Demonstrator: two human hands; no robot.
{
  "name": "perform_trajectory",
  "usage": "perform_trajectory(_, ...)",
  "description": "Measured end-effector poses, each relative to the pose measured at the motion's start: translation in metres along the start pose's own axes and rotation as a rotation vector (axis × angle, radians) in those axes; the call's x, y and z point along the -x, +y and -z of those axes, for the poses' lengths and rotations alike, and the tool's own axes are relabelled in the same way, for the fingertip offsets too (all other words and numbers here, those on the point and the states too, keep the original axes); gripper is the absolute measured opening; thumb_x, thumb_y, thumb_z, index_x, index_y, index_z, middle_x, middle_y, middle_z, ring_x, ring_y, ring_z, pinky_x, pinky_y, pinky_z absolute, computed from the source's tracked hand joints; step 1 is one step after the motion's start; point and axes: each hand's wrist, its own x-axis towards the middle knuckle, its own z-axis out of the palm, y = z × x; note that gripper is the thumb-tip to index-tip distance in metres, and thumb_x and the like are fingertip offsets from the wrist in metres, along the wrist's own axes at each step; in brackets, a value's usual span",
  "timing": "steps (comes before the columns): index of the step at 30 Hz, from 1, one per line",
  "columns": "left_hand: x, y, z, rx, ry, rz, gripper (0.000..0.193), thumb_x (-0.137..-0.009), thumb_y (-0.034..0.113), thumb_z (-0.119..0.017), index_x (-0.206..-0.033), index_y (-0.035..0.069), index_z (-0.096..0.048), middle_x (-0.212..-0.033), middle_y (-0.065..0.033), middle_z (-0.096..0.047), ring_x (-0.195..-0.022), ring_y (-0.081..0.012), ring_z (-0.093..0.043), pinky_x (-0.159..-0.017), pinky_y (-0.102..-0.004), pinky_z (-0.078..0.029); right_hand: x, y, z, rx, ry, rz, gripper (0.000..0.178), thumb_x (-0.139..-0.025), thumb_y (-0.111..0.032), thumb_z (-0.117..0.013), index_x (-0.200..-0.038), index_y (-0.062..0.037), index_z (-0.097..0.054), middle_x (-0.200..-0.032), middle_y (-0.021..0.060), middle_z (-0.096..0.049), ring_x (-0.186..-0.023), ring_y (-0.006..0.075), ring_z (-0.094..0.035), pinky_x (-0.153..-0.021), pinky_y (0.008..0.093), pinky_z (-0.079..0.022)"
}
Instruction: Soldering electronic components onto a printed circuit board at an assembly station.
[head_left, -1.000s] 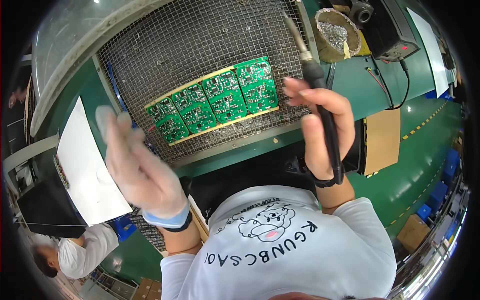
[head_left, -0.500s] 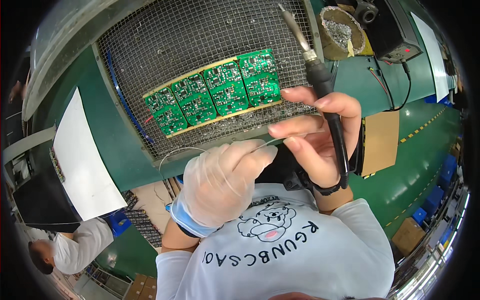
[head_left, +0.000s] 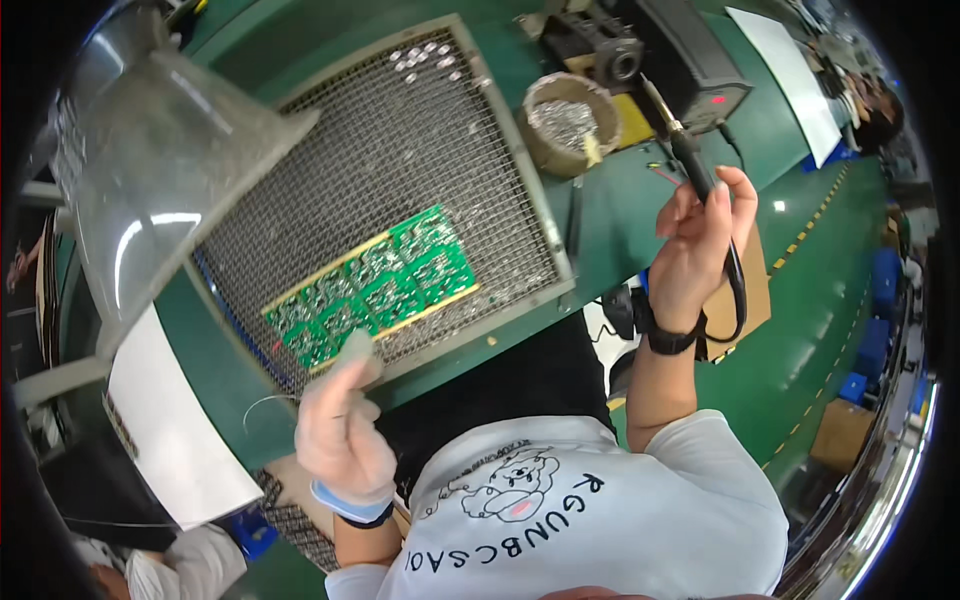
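Note:
My left hand (head_left: 345, 430), in a translucent glove, is closed around a thin solder wire (head_left: 262, 402), whose loose curve comes out at the hand's left side. Its raised fingers are at the near edge of a green circuit board panel (head_left: 368, 288), which lies on a metal mesh tray (head_left: 350, 150). I cannot tell whether they touch the panel. My right hand (head_left: 695, 240), bare with a black band at the wrist, grips a soldering iron (head_left: 690, 155) by its black handle. The iron points up and away, its tip near a dark holder (head_left: 612, 58).
A round pot (head_left: 532, 118) of silvery scraps stands right of the mesh, with a yellow pad (head_left: 632, 120) beside it. Behind is a black box (head_left: 685, 60) with a red light. A clear hood (head_left: 170, 180) overhangs the left. Another person's sleeve (head_left: 195, 578) shows lower left.
My hands have parted: the left has moved left and down, the right up with the iron, toward the holder. The view has shifted and turned, so the panel appears lower and left.

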Motion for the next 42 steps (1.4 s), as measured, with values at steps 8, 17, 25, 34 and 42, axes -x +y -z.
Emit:
perform_trajectory(8,0.002,-0.006,0.001,-0.056,0.003,-0.016,0.043,-0.085,-0.009,-0.044,-0.123,0.001,-0.063,-0.101,-0.0144,-0.070,-0.058,-0.0111,-0.054,-0.056,-0.0238,-0.048,-0.057,0.020,-0.002,0.256,-0.116,-0.076,0.031,-0.093,-0.013,-0.063,-0.120,-0.0022,-0.052,-0.080,0.0046,-0.059,-0.060,0.0098,-0.050,-0.055,0.0227,-0.041)
perform_trajectory(17,0.010,-0.005,0.005,-0.058,0.023,0.004,0.044,-0.089,-0.007,-0.046,-0.131,0.001,-0.058,-0.098,-0.0127,-0.069,-0.062,-0.0107,-0.054,-0.058,-0.0237,-0.047,-0.056,0.039,0.011,-0.081,-0.355,-0.499,0.050,-0.091,-0.008,-0.064,-0.137,-0.0024,-0.045,-0.117,0.0123,-0.062,-0.082,0.0137,-0.058,-0.077,0.0301,-0.050)
perform_trajectory(25,0.015,-0.003,0.000,-0.084,0.029,0.013,0.043,-0.090,-0.007,-0.050,-0.132,0.000,-0.057,-0.096,-0.0112,-0.067,-0.070,-0.0126,-0.055,-0.067,-0.0251,-0.048,-0.050,0.043,-0.001,-0.421,-0.143,-0.391,0.041,-0.097,-0.019,-0.060,-0.133,-0.0030,-0.048,-0.119,0.0132,-0.062,-0.078,0.0144,-0.058,-0.075,0.0348,-0.051)
perform_trajectory(34,0.012,0.005,-0.003,0.012,0.019,-0.033,0.047,-0.083,0.002,-0.064,-0.130,-0.001,-0.057,-0.110,-0.0140,-0.066,-0.082,-0.0191,-0.064,-0.074,-0.0290,-0.052,-0.002,-0.004,-0.003,-0.204,-0.168,-0.575,0.025,-0.099,-0.018,-0.055,-0.118,-0.0014,-0.057,-0.088,0.0024,-0.059,-0.055,0.0083,-0.048,-0.052,0.0246,-0.044)
perform_trajectory(42,0.017,0.037,-0.055,0.477,-0.286,0.237,0.043,-0.078,0.012,-0.069,-0.117,-0.004,-0.060,-0.104,-0.0148,-0.067,-0.087,-0.0188,-0.063,-0.080,-0.0318,-0.052,0.074,-0.052,-0.100,-0.471,-0.285,-0.127,0.018,-0.099,-0.003,-0.050,-0.115,0.0004,-0.057,-0.080,0.0007,-0.056,-0.051,0.0039,-0.045,-0.048,0.0198,-0.040)
